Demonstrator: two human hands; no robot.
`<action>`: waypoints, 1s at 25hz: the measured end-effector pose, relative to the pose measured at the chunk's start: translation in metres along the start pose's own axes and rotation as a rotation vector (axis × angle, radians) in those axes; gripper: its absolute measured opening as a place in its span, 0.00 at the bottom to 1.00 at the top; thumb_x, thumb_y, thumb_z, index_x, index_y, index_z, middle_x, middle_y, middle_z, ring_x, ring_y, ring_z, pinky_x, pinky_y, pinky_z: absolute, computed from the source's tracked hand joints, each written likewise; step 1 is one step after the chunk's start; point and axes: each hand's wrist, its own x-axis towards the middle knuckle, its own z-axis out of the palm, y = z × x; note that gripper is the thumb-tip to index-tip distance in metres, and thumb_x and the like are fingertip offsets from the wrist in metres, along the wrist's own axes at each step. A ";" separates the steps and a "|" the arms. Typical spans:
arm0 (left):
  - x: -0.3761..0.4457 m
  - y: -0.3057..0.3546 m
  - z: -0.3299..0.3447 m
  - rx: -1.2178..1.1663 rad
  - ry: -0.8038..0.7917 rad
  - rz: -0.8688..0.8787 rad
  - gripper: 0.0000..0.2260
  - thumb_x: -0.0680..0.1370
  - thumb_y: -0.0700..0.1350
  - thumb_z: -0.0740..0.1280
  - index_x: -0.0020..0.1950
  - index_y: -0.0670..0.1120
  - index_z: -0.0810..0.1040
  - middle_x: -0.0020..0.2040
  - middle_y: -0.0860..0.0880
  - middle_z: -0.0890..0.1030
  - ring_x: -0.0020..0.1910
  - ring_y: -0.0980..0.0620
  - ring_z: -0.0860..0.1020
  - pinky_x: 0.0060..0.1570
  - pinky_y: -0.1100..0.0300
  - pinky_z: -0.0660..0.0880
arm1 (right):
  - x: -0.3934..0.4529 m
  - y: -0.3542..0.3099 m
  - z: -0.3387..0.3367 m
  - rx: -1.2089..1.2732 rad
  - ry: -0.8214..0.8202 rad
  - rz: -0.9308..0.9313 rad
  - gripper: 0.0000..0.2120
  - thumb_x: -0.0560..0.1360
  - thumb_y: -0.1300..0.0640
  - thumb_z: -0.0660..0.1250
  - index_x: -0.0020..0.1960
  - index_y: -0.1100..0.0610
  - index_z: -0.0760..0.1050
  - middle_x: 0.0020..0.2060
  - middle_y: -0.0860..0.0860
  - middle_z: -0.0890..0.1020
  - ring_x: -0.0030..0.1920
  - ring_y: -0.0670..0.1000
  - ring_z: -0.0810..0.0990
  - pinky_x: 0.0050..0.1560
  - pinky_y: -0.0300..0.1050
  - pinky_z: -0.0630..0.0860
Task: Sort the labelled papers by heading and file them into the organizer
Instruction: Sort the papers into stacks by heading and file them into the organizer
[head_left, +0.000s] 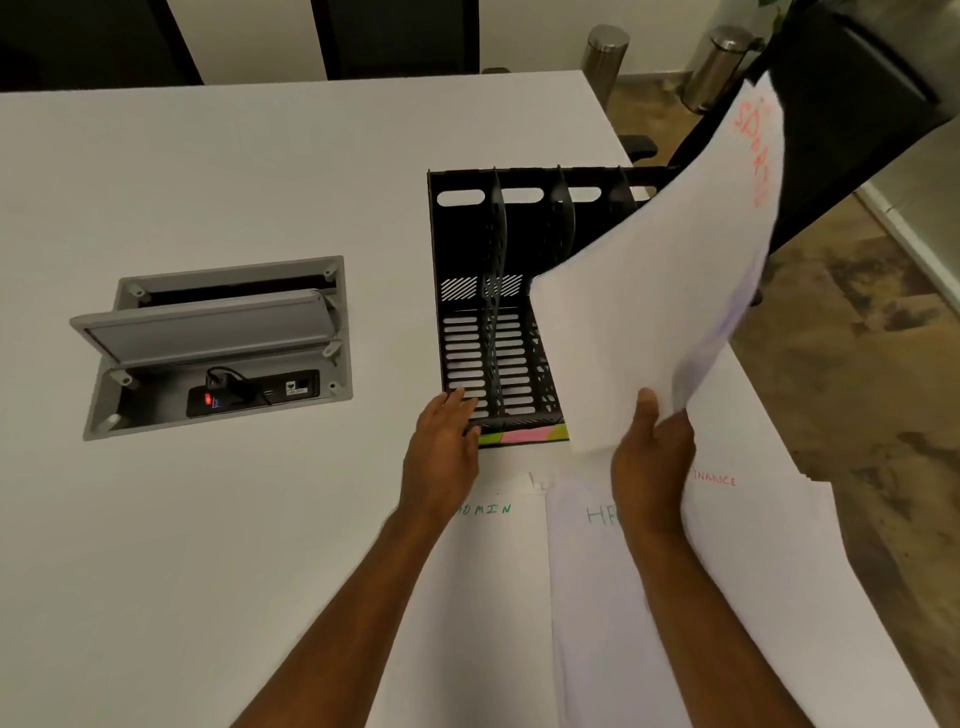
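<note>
A black slotted organizer (470, 291) stands on the white table, with coloured sticky labels along its front edge. My right hand (652, 457) grips the lower corner of a stack of white papers (670, 291) with a red heading at its top; the stack is lifted and tilted over the organizer's right slots. My left hand (441, 452) rests against the organizer's front left corner, fingers flat. Three papers lie flat in front of me: one headed ADMIN (493, 597), one headed HR (597, 623), and one headed FINANCE (769, 571).
An open grey cable box (218, 343) with a power strip is sunk into the table at left. A black office chair (852, 104) stands past the table's right edge. Two metal bins (605, 49) stand on the floor behind.
</note>
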 end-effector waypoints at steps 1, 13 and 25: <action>-0.001 -0.003 0.004 0.098 -0.025 0.021 0.20 0.83 0.42 0.63 0.75 0.44 0.71 0.77 0.46 0.69 0.78 0.46 0.62 0.76 0.56 0.58 | 0.006 -0.001 0.010 -0.008 -0.012 -0.020 0.21 0.82 0.55 0.60 0.73 0.61 0.67 0.62 0.48 0.74 0.61 0.38 0.72 0.56 0.18 0.65; -0.003 -0.015 0.014 0.286 -0.071 0.073 0.25 0.83 0.44 0.62 0.80 0.44 0.61 0.82 0.46 0.59 0.81 0.49 0.52 0.77 0.54 0.56 | 0.017 0.061 0.100 -0.747 -0.332 -0.223 0.15 0.79 0.51 0.64 0.64 0.53 0.74 0.62 0.53 0.78 0.63 0.56 0.70 0.60 0.54 0.66; -0.118 -0.064 0.019 -0.096 0.236 -0.631 0.28 0.79 0.42 0.68 0.77 0.39 0.64 0.75 0.36 0.68 0.74 0.36 0.64 0.71 0.44 0.61 | -0.090 0.081 0.007 -0.285 -0.446 -0.113 0.22 0.78 0.58 0.66 0.70 0.50 0.68 0.61 0.47 0.70 0.59 0.51 0.73 0.57 0.47 0.76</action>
